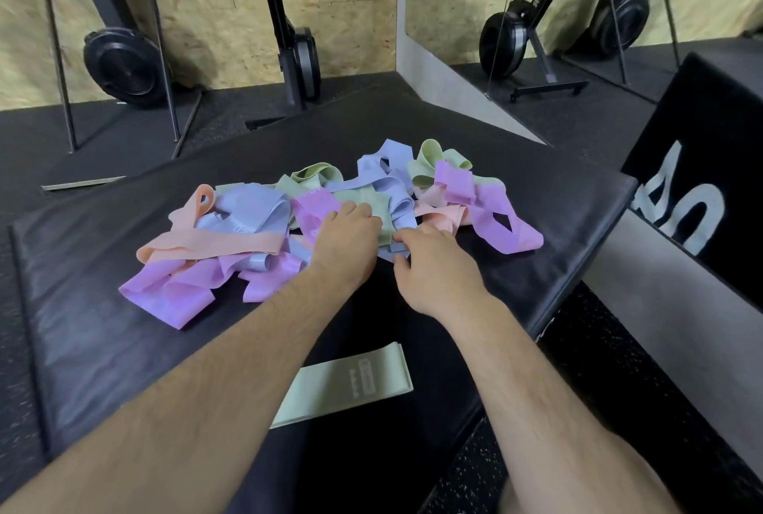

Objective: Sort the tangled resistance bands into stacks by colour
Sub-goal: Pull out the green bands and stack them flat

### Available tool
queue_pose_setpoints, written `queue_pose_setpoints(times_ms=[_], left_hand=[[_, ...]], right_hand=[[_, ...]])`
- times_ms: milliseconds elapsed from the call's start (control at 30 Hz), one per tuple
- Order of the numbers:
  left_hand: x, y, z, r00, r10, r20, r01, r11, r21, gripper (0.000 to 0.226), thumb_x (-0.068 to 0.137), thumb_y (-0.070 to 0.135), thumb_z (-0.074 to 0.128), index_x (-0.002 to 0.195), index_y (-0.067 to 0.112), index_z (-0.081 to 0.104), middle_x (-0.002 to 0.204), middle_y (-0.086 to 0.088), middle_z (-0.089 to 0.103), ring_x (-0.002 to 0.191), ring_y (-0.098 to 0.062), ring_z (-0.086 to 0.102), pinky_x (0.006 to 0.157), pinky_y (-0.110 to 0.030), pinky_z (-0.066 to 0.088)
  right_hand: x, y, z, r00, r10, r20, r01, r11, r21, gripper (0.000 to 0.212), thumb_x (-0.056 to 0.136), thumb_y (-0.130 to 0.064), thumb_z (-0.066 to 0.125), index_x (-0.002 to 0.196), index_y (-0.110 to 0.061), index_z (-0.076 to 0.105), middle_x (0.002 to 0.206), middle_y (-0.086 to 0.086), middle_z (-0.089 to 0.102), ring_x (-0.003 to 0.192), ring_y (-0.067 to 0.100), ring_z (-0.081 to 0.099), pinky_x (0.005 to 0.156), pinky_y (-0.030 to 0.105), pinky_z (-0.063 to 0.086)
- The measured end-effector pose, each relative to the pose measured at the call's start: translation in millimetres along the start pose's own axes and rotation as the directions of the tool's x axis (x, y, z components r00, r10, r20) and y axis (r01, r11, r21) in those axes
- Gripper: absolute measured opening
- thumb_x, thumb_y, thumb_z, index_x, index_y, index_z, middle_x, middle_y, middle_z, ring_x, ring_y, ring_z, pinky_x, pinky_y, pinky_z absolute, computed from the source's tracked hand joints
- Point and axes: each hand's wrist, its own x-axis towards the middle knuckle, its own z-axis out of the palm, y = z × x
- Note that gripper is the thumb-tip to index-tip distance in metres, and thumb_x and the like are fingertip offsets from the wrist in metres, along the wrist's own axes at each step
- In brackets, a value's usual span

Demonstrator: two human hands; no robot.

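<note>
1 green band point(347, 385) sorted, flat by the mat's point(82, 327) near edge. Tangled pile point(231, 224) outstanding; left hand point(347, 243) and right hand point(433, 272) both clutch it.

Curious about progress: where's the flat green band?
Head view: flat green band lies on the black mat between the forearms, nearer than the tangled pile.

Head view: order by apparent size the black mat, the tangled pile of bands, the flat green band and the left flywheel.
1. black mat
2. tangled pile
3. flat green band, but it lies nearest the camera, so its lead over the flywheel is unsure
4. left flywheel
</note>
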Motion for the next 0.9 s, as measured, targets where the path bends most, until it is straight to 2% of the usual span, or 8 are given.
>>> queue_pose_setpoints(times_ms=[200,367,467,533,567,633,700,900], left_hand=[[-14,-3,-6,0.993,-0.002,-0.117,-0.008,0.996,-0.087,0.019,0.097,0.015,0.048,0.106,0.016,0.065,0.109,-0.003,0.059,0.104,-0.025,0.053,0.083,-0.033,0.036],[-44,-9,-25,0.95,0.032,-0.312,-0.103,0.971,-0.214,0.009,0.089,0.01,0.06,0.09,0.012,0.068,0.09,-0.004,0.063,0.083,-0.029,0.055,0.071,-0.038,0.039],[-63,-8,-31,0.93,0.103,-0.353,-0.195,0.952,-0.236,0.01,0.084,0.007,0.065,0.089,0.015,0.07,0.087,0.0,0.063,0.077,-0.027,0.055,0.067,-0.039,0.045],[-76,-6,-29,0.933,0.122,-0.34,-0.229,0.928,-0.294,0.012,0.084,0.006,0.069,0.091,0.014,0.07,0.091,0.001,0.063,0.079,-0.024,0.053,0.071,-0.031,0.04],[-80,-5,-27,0.942,0.123,-0.313,-0.233,0.911,-0.342,0.012,0.085,0.006,0.069,0.094,0.014,0.07,0.094,0.001,0.062,0.082,-0.023,0.052,0.073,-0.028,0.038],[-88,-3,-23,0.959,0.135,-0.247,-0.234,0.87,-0.434,0.013,0.087,0.008,0.069,0.098,0.015,0.069,0.097,0.006,0.058,0.088,-0.019,0.051,0.076,-0.026,0.041],[-94,-1,-24,0.972,0.129,-0.197,-0.216,0.822,-0.527,0.015,0.088,0.012,0.07,0.102,0.017,0.068,0.097,0.011,0.052,0.087,-0.01,0.048,0.078,-0.02,0.042],[-98,9,-40,0.985,-0.13,-0.117,0.01,0.707,-0.708,0.032,0.093,0.025,0.068,0.121,0.027,0.054,0.118,0.015,0.044,0.088,-0.004,0.056,0.078,-0.02,0.048]], right_hand=[[-2,0,-4,1.0,0.013,-0.024,-0.012,0.998,0.061,0.029,0.103,-0.025,0.046,0.13,-0.019,0.056,0.123,0.002,0.054,0.11,0.023,0.052,0.085,0.043,0.053],[-5,-10,-10,0.994,0.104,-0.045,-0.081,0.929,0.362,0.022,0.105,-0.029,0.041,0.111,-0.017,0.058,0.093,-0.008,0.054,0.092,0.023,0.057,0.076,0.038,0.051],[-7,-12,-13,0.986,0.164,0.023,-0.155,0.861,0.484,0.034,0.106,-0.038,0.039,0.096,-0.013,0.06,0.082,-0.009,0.052,0.083,0.021,0.056,0.068,0.033,0.044],[-9,-10,-11,0.984,0.174,0.037,-0.166,0.829,0.534,0.027,0.102,-0.039,0.05,0.093,-0.016,0.061,0.083,-0.008,0.056,0.078,0.016,0.057,0.061,0.027,0.039],[-10,-9,-10,0.979,0.198,0.051,-0.19,0.789,0.584,0.016,0.099,-0.034,0.057,0.102,-0.019,0.06,0.087,-0.01,0.057,0.079,0.012,0.058,0.06,0.024,0.04],[-13,-6,-10,0.972,0.225,0.073,-0.217,0.723,0.656,0.029,0.093,-0.02,0.064,0.121,-0.019,0.057,0.095,-0.01,0.058,0.082,0.006,0.058,0.063,0.02,0.045],[-18,-5,-11,0.976,0.212,0.053,-0.195,0.734,0.651,0.04,0.091,-0.012,0.064,0.13,-0.02,0.054,0.102,-0.005,0.06,0.086,0.008,0.058,0.066,0.02,0.046],[-29,4,-17,0.98,0.178,-0.093,-0.09,0.802,0.59,0.013,0.097,-0.018,0.062,0.107,-0.025,0.063,0.118,-0.007,0.062,0.103,0.012,0.062,0.089,0.031,0.052]])
